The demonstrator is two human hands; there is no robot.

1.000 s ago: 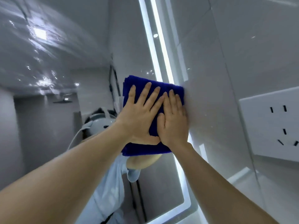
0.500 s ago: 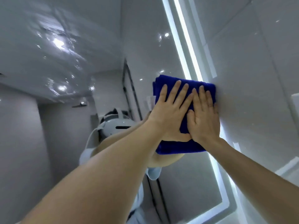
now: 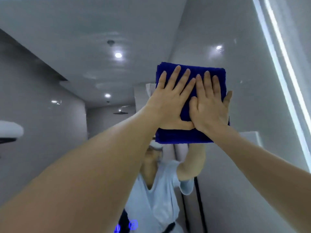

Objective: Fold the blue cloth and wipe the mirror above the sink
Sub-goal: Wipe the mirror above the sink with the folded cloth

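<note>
The blue cloth (image 3: pixel 191 134), folded into a thick square, lies flat against the mirror (image 3: pixel 84 47) near its upper middle. My left hand (image 3: pixel 170 101) presses on the cloth's left half with straight, spread fingers. Beside it, my right hand (image 3: pixel 210 105) presses flat on the right half, its thumb overlapping my left thumb. Both arms reach up and forward. The hands hide most of the cloth's middle.
The mirror's lit strip (image 3: pixel 284 78) runs down its right side. The glass reflects a person in a light shirt (image 3: pixel 156 199), ceiling spotlights (image 3: pixel 118 55) and a shower head (image 3: pixel 120 112). A white fixture (image 3: pixel 10 130) shows at the left edge.
Both hands have slid the cloth leftward, away from the mirror's lit right edge toward its middle. The wall and the socket at the right have left the view.
</note>
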